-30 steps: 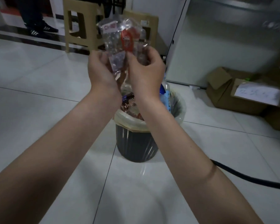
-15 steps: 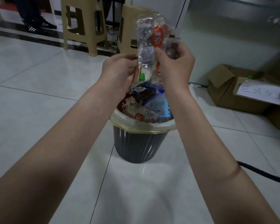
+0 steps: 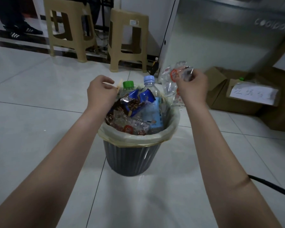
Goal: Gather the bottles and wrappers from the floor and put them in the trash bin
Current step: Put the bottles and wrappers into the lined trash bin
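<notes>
A dark ribbed trash bin with a pale liner stands on the tiled floor in the middle. Inside it are a green-capped bottle, a blue-capped bottle, blue and brown snack wrappers and clear wrappers. My right hand is shut on a bunch of clear wrappers with red marks, held just past the bin's right rim. My left hand hovers at the bin's left rim, fingers curled, pinching a small tan strip.
Two tan plastic stools stand behind the bin, next to a grey cabinet. Cardboard boxes sit at the right. A black cable crosses the floor lower right. A person's legs and shoes show at top left.
Both hands dropped from in front of my view to bin level and separated. The wrapper bunch went right with my right hand; my left hand let go of it.
</notes>
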